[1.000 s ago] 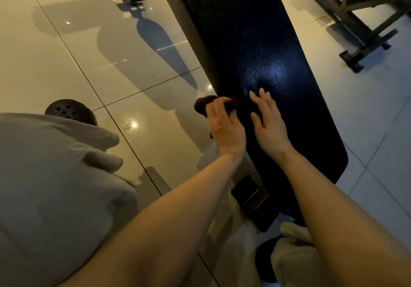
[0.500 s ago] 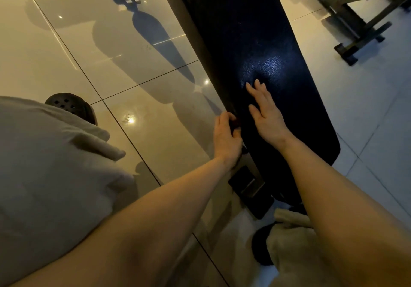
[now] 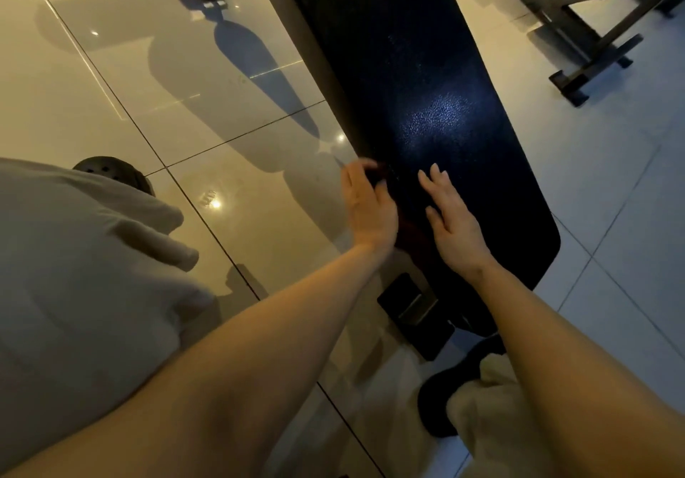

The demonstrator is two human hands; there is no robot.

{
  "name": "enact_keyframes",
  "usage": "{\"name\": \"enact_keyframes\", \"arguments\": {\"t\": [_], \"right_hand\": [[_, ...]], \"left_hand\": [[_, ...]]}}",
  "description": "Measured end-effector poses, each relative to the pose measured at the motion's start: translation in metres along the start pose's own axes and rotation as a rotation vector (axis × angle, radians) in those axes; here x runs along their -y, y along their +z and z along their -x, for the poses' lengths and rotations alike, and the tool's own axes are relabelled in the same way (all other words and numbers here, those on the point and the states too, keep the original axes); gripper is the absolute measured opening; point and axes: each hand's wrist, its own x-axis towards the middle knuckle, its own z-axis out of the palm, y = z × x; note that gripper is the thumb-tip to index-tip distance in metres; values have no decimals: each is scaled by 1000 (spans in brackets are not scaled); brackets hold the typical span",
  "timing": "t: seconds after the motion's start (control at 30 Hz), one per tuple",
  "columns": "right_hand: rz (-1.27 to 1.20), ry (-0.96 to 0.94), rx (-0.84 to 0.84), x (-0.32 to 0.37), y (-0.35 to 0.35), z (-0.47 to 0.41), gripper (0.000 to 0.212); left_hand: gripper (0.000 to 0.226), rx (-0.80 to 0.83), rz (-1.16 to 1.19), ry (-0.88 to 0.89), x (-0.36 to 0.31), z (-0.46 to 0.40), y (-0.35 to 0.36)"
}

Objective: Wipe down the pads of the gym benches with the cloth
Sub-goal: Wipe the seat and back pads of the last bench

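While left hand (image 3: pixel 367 207) grips dark cloth (image 3: pixel 407 233), right hand (image 3: pixel 450 222) flat on bench pad (image 3: pixel 426 81)

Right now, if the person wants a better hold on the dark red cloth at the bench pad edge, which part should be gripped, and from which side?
Probably the bunched part of the cloth at the left edge of the bench pad, taken from the left. The left hand already curls round it there; the right hand lies flat on the pad.
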Motion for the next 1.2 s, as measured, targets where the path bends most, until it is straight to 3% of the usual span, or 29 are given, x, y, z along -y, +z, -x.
{"name": "enact_keyframes", "arguments": {"t": [0.1, 0.27, 0.5, 0.7, 0.8, 0.93, 1.2], "right_hand": [[1, 32, -8, 0, 2, 1, 57], [17, 20, 9, -2, 0, -1, 59], [-12, 34, -7, -1, 3, -2, 60], [3, 26, -3, -1, 3, -1, 59], [-8, 28, -1, -2, 3, -2, 59], [-31, 18, -28, -4, 6, -2, 59], [-45, -11, -31, -7, 6, -2, 60]], "left_hand": [[19, -34, -38, 62, -7, -7, 6], [22, 201, -64, -126, 22, 17, 1], [21, -101, -2, 15, -11, -16, 4], [22, 261, -83, -290, 28, 28, 2], [16, 103, -115, -215, 24, 25, -10], [27, -138, 20, -136, 2, -3, -11], [57, 24, -74, -34, 10, 22, -7]]}}
